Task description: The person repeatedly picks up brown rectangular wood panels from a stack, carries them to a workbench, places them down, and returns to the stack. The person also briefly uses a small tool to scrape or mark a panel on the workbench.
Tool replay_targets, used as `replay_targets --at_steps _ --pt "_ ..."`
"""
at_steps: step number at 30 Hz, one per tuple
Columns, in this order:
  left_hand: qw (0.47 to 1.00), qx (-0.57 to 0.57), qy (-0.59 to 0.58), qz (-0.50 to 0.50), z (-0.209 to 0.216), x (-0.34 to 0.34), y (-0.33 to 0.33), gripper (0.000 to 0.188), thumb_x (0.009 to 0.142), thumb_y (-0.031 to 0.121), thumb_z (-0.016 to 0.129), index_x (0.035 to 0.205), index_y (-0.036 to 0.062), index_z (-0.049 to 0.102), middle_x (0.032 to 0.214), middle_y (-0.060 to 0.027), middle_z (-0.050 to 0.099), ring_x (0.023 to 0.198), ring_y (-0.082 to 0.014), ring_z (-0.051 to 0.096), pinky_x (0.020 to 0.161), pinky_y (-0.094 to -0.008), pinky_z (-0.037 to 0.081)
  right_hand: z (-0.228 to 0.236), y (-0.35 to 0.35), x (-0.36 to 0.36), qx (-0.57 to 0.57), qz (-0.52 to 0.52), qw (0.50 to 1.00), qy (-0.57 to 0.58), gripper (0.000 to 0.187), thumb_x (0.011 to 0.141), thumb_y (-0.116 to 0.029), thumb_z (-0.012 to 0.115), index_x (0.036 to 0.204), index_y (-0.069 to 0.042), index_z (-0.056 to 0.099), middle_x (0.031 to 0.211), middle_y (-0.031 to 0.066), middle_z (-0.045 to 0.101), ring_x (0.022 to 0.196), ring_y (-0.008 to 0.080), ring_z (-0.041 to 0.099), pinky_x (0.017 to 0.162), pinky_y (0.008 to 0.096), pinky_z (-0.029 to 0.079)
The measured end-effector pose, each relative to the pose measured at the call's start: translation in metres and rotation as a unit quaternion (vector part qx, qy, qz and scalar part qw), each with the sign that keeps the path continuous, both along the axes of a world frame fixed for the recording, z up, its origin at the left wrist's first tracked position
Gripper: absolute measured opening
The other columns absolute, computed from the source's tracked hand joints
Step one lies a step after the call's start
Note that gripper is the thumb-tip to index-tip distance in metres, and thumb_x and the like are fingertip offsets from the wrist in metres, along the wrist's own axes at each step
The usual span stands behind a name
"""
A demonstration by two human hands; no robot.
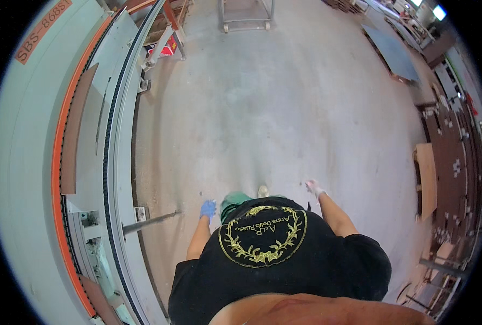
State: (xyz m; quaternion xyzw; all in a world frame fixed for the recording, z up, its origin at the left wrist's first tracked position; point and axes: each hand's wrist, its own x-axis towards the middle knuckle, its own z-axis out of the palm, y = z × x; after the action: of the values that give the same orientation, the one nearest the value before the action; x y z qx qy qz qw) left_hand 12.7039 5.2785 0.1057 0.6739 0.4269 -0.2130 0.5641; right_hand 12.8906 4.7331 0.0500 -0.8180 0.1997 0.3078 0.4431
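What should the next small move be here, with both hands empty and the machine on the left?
Probably a step left toward the machine. The left hand in a blue glove and the right hand hang at the sides holding nothing, and the brown panel lies on the conveyor out of arm's reach.

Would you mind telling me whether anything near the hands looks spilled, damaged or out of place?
Nothing stands out. Left hand in a blue glove and right hand in a pale glove hang empty over the dusty concrete floor, beside the long machine.
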Motion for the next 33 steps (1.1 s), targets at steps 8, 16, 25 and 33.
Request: replay_targets --at_steps 8,16,25,33 --pt "0.906 0.241 0.134 -0.321 -0.025 0.046 0.038 0.03 0.089 0.028 0.04 0.093 0.0058 0.061 0.09 -0.0157 0.061 0.083 -0.0298 0.059 0.069 -0.0428 0.049 0.153 0.217 0.278 0.117 0.027 0.991 -0.065 0.033 0.082 -0.027 0.058 0.104 -0.003 0.057 0.086 0.0073 0.062 0.07 0.0194 0.06 0.057 0.0309 0.046" --pt "0.892 0.264 0.123 -0.345 0.034 0.294 0.158 0.038 0.088 0.036 0.04 0.095 0.0049 0.061 0.09 -0.0168 0.063 0.078 -0.0297 0.061 0.067 -0.0435 0.049 0.093 0.22 0.362 0.022 0.147 0.989 0.019 0.027 0.081 -0.025 0.06 0.095 -0.002 0.061 0.074 0.0049 0.06 0.062 0.0152 0.055 0.055 0.0313 0.047" --pt "0.972 0.17 -0.158 -0.031 0.086 0.706 0.239 0.021 0.085 0.032 0.053 0.082 0.0107 0.055 0.062 -0.002 0.051 0.054 -0.0134 0.049 0.052 -0.0295 0.044 0.078 0.188 0.475 -0.074 0.03 0.993 0.093 0.027 0.079 -0.027 0.055 0.084 -0.002 0.061 0.072 0.0097 0.062 0.063 0.0204 0.06 0.059 0.0347 0.048" --pt "0.934 0.228 0.032 -0.273 0.093 0.865 0.244 0.043 0.087 0.039 0.041 0.103 0.0026 0.058 0.1 -0.0228 0.06 0.094 -0.0359 0.058 0.08 -0.0439 0.045 0.115 0.302 0.785 0.025 0.069 0.996 -0.052 0.021 0.081 -0.022 0.057 0.088 -0.002 0.061 0.07 0.0076 0.059 0.056 0.0166 0.056 0.053 0.0324 0.046"
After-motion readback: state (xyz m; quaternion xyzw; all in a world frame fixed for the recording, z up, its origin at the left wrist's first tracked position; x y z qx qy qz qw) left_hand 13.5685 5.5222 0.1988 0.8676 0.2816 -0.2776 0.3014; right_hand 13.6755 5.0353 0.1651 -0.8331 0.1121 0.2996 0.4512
